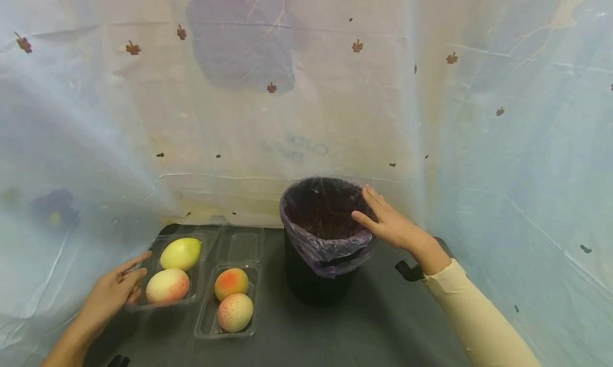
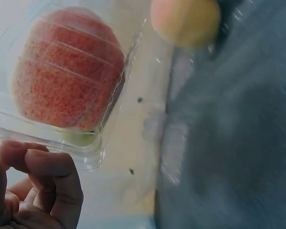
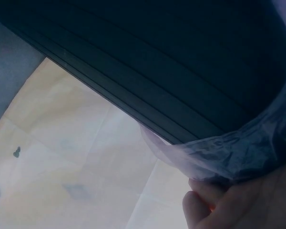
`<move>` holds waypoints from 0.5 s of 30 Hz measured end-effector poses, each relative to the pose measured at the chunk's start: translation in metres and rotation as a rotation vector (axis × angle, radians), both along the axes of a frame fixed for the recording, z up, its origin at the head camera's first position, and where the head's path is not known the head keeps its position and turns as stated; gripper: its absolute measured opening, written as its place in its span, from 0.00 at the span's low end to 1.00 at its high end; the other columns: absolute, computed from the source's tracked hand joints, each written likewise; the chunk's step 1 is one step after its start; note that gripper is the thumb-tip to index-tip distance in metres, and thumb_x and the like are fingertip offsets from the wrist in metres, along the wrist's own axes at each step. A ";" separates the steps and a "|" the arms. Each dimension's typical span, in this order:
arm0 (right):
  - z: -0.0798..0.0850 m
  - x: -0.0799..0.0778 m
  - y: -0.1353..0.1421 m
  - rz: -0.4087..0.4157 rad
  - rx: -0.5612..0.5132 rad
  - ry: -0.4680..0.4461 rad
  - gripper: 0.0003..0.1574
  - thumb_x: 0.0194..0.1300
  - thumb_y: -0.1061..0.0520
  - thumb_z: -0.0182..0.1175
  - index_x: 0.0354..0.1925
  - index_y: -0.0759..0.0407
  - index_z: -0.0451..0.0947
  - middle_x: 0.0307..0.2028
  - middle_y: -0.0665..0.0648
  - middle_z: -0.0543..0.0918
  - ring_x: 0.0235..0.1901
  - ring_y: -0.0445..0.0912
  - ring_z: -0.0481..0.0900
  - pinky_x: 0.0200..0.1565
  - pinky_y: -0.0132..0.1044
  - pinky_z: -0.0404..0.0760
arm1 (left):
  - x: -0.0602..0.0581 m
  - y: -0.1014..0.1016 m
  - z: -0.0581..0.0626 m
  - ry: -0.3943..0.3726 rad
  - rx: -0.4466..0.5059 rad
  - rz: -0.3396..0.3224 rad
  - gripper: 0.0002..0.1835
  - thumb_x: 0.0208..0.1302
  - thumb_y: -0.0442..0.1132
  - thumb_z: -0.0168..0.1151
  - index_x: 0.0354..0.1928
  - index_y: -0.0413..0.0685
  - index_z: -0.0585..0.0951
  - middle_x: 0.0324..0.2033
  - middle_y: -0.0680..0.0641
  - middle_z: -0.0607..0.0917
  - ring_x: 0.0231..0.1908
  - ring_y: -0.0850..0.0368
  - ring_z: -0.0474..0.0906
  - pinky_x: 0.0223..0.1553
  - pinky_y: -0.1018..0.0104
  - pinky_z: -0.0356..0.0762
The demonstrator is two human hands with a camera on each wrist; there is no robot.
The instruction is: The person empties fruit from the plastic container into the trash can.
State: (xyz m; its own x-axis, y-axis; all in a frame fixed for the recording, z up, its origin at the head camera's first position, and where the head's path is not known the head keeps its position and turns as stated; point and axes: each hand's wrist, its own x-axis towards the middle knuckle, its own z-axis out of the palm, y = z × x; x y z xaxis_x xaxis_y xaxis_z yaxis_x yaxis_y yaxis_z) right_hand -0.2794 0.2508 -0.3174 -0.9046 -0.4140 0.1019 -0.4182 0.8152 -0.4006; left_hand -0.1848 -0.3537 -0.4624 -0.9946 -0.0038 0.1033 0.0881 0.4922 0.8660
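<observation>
My left hand [image 1: 117, 287] pinches the edge of a clear plastic container [image 1: 193, 298], thumb and fingers at its left side. Inside lie a yellow-green mango-like fruit [image 1: 181, 253] and a pale, red-blushed peach [image 1: 167, 286]. From below, in the left wrist view, the peach [image 2: 69, 71] shows red and speckled through the plastic, and the container looks raised off the table. My right hand [image 1: 395, 223] rests at the right rim of a black trash bin [image 1: 316, 287], its fingers extended. A thin purplish bag [image 1: 330, 255] lines the bin and folds over its rim.
Between the left hand's container and the bin sits a second clear container [image 1: 203, 330] with its lid folded back, holding two peaches [image 1: 235, 313]. The dark table [image 1: 383, 324] is enclosed by hanging patterned plastic sheeting [image 1: 330, 117]. A black clamp-like piece [image 1: 408, 271] is near the right forearm.
</observation>
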 end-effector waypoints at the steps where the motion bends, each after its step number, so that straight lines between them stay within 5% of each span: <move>1: 0.000 0.000 0.000 0.000 0.000 0.000 0.56 0.72 0.25 0.43 0.81 0.51 0.33 0.80 0.53 0.32 0.78 0.54 0.31 0.73 0.61 0.41 | 0.000 0.002 0.003 0.007 0.001 0.001 0.35 0.79 0.52 0.47 0.78 0.42 0.57 0.16 0.50 0.69 0.16 0.53 0.69 0.23 0.60 0.71; 15: 0.000 0.000 0.001 0.008 -0.013 -0.015 0.56 0.72 0.25 0.42 0.81 0.50 0.32 0.80 0.52 0.31 0.78 0.53 0.30 0.73 0.61 0.41 | -0.015 0.036 0.048 0.109 0.005 -0.035 0.33 0.78 0.53 0.49 0.78 0.50 0.58 0.14 0.46 0.70 0.18 0.48 0.70 0.24 0.60 0.71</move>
State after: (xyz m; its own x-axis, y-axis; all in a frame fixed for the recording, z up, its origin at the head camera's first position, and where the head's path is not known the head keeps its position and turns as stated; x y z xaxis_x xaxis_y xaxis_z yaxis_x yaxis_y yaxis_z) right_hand -0.2797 0.2514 -0.3172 -0.9028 -0.4198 0.0933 -0.4182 0.8067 -0.4175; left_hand -0.1998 -0.3178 -0.4148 -0.9770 0.0304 0.2109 0.1991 0.4829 0.8527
